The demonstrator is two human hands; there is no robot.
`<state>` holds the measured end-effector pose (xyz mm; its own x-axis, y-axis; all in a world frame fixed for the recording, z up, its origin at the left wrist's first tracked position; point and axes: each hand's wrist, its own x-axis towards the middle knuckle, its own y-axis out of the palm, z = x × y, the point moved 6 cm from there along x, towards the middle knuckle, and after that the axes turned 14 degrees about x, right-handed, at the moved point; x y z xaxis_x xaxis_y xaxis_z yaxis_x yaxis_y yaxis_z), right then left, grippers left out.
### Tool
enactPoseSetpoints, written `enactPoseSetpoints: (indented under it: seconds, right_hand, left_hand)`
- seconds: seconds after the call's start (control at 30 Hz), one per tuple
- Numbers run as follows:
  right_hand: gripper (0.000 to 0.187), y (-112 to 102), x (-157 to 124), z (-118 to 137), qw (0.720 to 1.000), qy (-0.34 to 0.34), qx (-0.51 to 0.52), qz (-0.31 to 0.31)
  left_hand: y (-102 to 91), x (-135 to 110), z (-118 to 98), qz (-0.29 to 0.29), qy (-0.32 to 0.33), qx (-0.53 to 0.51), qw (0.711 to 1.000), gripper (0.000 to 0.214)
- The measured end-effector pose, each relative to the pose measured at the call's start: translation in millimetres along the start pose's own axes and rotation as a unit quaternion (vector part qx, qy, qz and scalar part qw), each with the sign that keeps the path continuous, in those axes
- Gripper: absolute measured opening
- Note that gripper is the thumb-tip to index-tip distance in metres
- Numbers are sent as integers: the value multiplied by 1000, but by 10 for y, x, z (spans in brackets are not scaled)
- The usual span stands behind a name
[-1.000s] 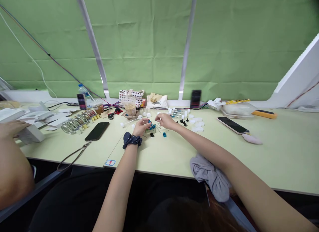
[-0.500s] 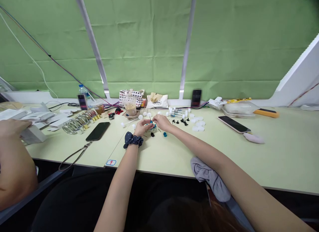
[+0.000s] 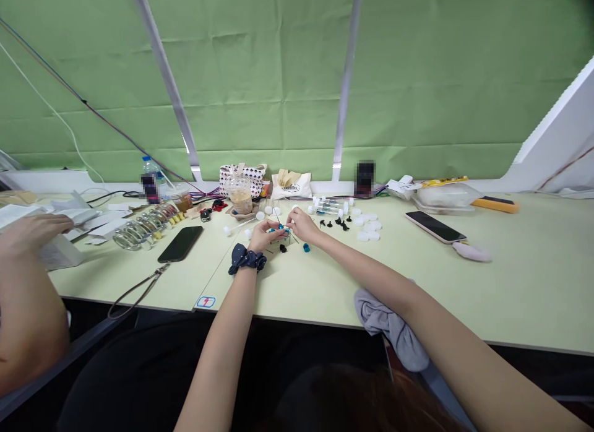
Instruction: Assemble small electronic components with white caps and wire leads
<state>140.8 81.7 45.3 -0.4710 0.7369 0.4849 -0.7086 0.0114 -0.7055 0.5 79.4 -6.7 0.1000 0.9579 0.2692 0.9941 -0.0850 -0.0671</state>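
Observation:
At the middle of the table, my left hand (image 3: 262,236) pinches a small blue part (image 3: 281,226) with a thin dark rod sticking up from it. My right hand (image 3: 302,225) meets it from the other side, fingers closed together at the same spot; whatever they grip is too small to name. More blue pieces and thin rods lie beneath the fingers, partly hidden. Just in front of the hands are a black piece (image 3: 283,249) and a loose blue piece (image 3: 306,247). Black plugs (image 3: 344,225) and white round caps (image 3: 369,226) are scattered right of my right hand.
Clear tubes (image 3: 330,207) with white ends lie behind. A drink cup (image 3: 241,200) stands back left. Phones lie left (image 3: 180,244) and right (image 3: 435,226). Another person's hand (image 3: 34,231) rests on a white box at far left, beside a row of glass pieces (image 3: 146,226).
My hands stay together over the blue part, with only slight finger movement. The other person's hand at far left has shifted a little to the right. The view has tilted slightly.

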Motion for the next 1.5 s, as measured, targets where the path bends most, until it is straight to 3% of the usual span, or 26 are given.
enactPoseSetpoints:
  seconds: [0.33, 0.53, 0.93, 1.3, 1.5]
  right_hand:
    - [16, 0, -84, 80, 998, 23, -64, -16]
    - [16, -19, -117, 133, 994, -14, -112, -13]
    - [25, -10, -128, 117, 993, -6, -118, -16]
    - [31, 97, -41, -31, 999, 52, -16, 4]
    - [15, 124, -35, -24, 998, 39, 56, -12]
  left_hand:
    - [33, -26, -80, -6, -2, 20, 1000, 47]
    - [62, -34, -69, 6, -13, 13, 1000, 46]
    - [69, -29, -58, 23, -12, 12, 1000, 45]
    - [76, -37, -55, 25, -18, 23, 999, 46]
    - [62, -18, -37, 14, -19, 33, 999, 47]
